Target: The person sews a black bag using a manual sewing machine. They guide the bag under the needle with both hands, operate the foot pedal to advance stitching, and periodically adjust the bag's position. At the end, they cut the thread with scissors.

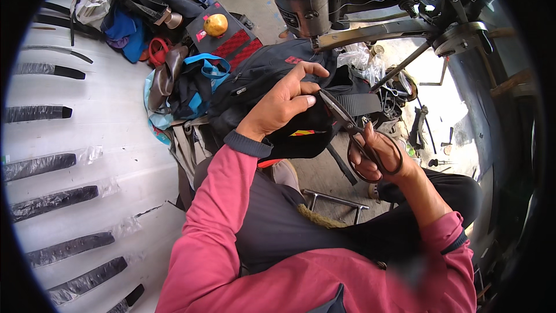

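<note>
Black-handled scissors [348, 126] are in my right hand [373, 153], with fingers and thumb through the large loops. The blades point up and left, and their tip comes close to the fingertips of my left hand [284, 101]. My left hand is closed in a pinch, its index finger stretched forward; anything between thumb and finger is too small to make out. Under both hands lies a black backpack [246, 95] with a grey webbing strap [360, 104]. It rests in front of my knees, partly covered by my left hand and wrist.
A sewing machine [370, 29] with a metal cylinder [298, 6] stands ahead at right. A yellow fruit [215, 25] sits on a dark board at far left, near piled bags [133, 14]. A white panel with black strips [116, 156] runs along the left. A metal frame [336, 198] lies near my legs.
</note>
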A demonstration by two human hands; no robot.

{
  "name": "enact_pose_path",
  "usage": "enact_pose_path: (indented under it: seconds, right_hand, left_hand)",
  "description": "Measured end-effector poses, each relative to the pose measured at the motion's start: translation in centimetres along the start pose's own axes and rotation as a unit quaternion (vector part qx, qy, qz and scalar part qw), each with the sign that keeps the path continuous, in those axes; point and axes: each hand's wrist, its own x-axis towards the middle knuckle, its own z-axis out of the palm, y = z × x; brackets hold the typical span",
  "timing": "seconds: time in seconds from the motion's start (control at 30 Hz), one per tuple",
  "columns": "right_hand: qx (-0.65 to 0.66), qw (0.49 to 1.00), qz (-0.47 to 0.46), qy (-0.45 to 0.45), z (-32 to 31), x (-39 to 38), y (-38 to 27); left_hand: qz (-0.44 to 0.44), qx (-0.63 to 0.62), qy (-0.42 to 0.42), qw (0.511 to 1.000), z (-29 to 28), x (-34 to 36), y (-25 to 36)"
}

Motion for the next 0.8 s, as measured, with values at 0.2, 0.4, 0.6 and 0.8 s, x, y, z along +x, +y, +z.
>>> enact_pose_path:
  seconds: [0.2,0.4,0.6,0.8]
  right_hand:
    - [-0.074,0.991,-0.107,0.03,-0.1,-0.9,-1.2]
    - [-0.331,0.854,-0.134,0.379,-4.7,-0.8,-0.3]
    - [-0.464,0.756,0.014,0.461,-10.7,-0.4,8.8]
    - [-0.424,0.732,0.191,0.498,-19.5,2.4,11.8]
  left_hand:
    - [-0.001,-0.008,0.039,0.999,0.6,0.0,0.3]
    - [-0.004,0.028,0.045,0.999,-0.5,-0.3,0.3]
    - [-0.011,0.205,0.092,0.974,-0.5,-0.9,0.1]
    - [-0.004,0.253,0.097,0.963,-1.2,-1.6,0.4]
